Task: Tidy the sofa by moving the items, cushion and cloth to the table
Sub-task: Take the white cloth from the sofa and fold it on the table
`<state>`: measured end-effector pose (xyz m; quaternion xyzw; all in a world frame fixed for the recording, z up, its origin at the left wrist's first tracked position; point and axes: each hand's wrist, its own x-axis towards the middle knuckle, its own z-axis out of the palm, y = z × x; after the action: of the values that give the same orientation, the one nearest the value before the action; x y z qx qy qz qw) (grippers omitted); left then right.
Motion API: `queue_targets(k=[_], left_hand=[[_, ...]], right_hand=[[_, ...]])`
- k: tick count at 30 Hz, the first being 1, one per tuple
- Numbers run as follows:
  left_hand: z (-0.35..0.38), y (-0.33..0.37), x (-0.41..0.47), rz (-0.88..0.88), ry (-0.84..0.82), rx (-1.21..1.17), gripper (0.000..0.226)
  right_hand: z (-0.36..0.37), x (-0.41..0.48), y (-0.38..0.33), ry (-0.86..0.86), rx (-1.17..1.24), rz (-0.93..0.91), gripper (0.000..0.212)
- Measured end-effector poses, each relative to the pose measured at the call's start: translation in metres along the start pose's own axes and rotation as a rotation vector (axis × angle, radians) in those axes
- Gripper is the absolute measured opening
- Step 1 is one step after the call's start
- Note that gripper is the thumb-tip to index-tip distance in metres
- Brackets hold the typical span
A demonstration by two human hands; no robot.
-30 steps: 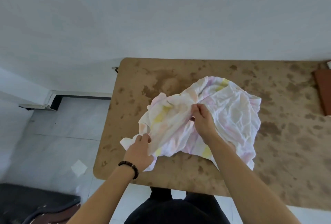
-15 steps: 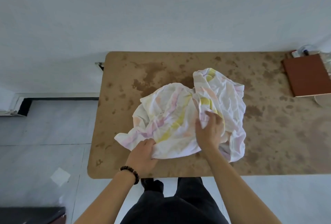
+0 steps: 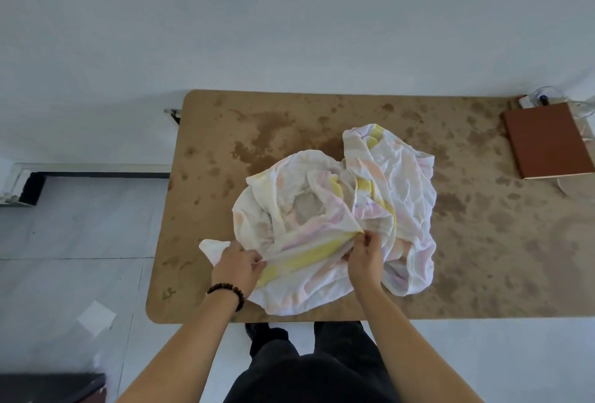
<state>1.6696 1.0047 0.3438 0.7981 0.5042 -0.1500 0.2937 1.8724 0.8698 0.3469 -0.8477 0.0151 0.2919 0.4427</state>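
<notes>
A crumpled white cloth with pink and yellow stripes lies in a heap on the middle of the stained brown table. My left hand, a dark bead bracelet on its wrist, pinches the cloth's near-left edge. My right hand grips a fold of the same cloth near its front middle. Both hands rest low over the table's front part. No sofa or cushion is in view.
A reddish-brown book lies at the table's far right corner, with a clear cable behind it and a pale round object beside it. A white wall runs behind the table. A paper scrap lies on the floor at left.
The cloth has been lowered and bunched onto the table. My right hand has shifted from the cloth's upper middle down to a front fold, close to my left hand. The view has swung right.
</notes>
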Motion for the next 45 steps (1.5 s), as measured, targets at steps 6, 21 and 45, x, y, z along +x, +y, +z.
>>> queue_targets(k=[6, 21, 45], left_hand=[[-0.035, 0.034, -0.016, 0.343, 0.443, -0.34, 0.02], [-0.189, 0.063, -0.016, 0.274, 0.464, -0.761, 0.04], [-0.025, 0.075, 0.055, 0.427, -0.05, 0.328, 0.08]], right_hand=[[-0.006, 0.018, -0.038, -0.164, 0.278, 0.245, 0.057], [0.025, 0.013, -0.301, 0.166, 0.354, -0.639, 0.029], [-0.091, 0.05, -0.002, 0.071, -0.863, -0.169, 0.048]])
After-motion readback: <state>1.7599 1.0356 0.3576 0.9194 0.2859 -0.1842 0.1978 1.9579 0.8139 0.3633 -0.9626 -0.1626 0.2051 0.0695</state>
